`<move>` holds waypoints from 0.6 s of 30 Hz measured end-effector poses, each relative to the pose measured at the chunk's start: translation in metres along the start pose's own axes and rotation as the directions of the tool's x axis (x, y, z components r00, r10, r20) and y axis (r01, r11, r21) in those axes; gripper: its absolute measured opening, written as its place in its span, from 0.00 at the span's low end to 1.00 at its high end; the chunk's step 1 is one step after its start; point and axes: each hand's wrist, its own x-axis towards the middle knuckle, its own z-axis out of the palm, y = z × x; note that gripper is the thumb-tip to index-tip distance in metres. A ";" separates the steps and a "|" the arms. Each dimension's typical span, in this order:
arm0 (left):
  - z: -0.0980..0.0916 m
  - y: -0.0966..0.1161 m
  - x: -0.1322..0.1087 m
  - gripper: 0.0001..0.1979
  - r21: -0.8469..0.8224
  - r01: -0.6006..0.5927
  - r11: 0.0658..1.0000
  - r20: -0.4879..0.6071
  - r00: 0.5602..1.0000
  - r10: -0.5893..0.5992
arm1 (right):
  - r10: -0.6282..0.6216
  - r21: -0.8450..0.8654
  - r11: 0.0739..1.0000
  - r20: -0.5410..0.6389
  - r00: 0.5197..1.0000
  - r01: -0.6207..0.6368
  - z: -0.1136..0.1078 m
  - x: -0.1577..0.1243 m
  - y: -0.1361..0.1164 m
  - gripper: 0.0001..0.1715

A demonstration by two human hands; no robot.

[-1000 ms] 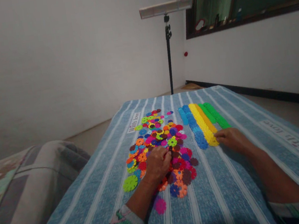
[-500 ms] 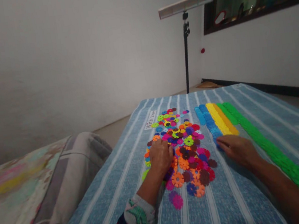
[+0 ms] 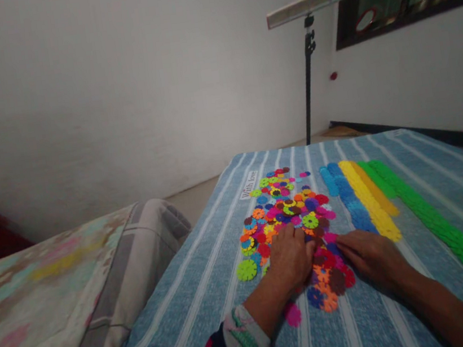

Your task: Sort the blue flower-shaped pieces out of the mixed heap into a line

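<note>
A mixed heap of flower-shaped plastic discs (image 3: 325, 283) in orange, brown, red, purple, pink and lime lies in the middle of the striped cloth. My left hand (image 3: 291, 256) rests on the heap with its fingers curled down among the discs; what they hold is hidden. At the heap's right edge, my right hand (image 3: 373, 257) has thumb and fingers pressed together beside pink and dark blue discs. Whether a disc is between them I cannot make out. Right of the heap run overlapping rows of discs: light blue (image 3: 329, 182), blue (image 3: 353, 206), yellow (image 3: 365, 196), orange-yellow (image 3: 379, 193) and green (image 3: 446, 222).
The blue striped cloth (image 3: 190, 310) covers the table and bears a "With love" print (image 3: 249, 185). To the left is a bed-like surface with a patterned cover (image 3: 65, 275). A black stand (image 3: 309, 95) with a long bar rises behind the table.
My right hand has moved from the near end of the blue row to the heap's right edge. My left hand has shifted nearer within the heap. The camera view has turned slightly left.
</note>
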 end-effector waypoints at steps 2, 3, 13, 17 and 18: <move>-0.003 -0.006 0.004 0.15 0.006 0.014 1.000 0.012 1.000 -0.014 | 0.000 -0.004 1.000 0.010 1.000 0.000 0.000 0.000 -0.001 0.20; -0.004 -0.011 0.007 0.15 0.022 0.038 0.999 0.016 0.999 -0.039 | 0.002 -0.003 1.000 0.014 1.000 -0.002 -0.001 0.001 -0.002 0.20; -0.023 -0.078 0.027 0.13 0.070 0.245 0.967 0.082 0.965 -0.251 | 0.046 0.054 0.997 0.056 0.997 -0.049 -0.001 0.001 -0.002 0.20; -0.024 -0.086 0.029 0.10 0.035 0.216 0.976 0.102 0.970 -0.219 | 0.057 0.055 0.997 0.060 0.997 -0.060 0.000 0.001 -0.001 0.19; -0.024 -0.087 0.029 0.09 0.014 0.215 0.977 0.101 0.971 -0.215 | 0.059 0.053 0.997 0.063 0.996 -0.063 0.000 0.001 -0.001 0.19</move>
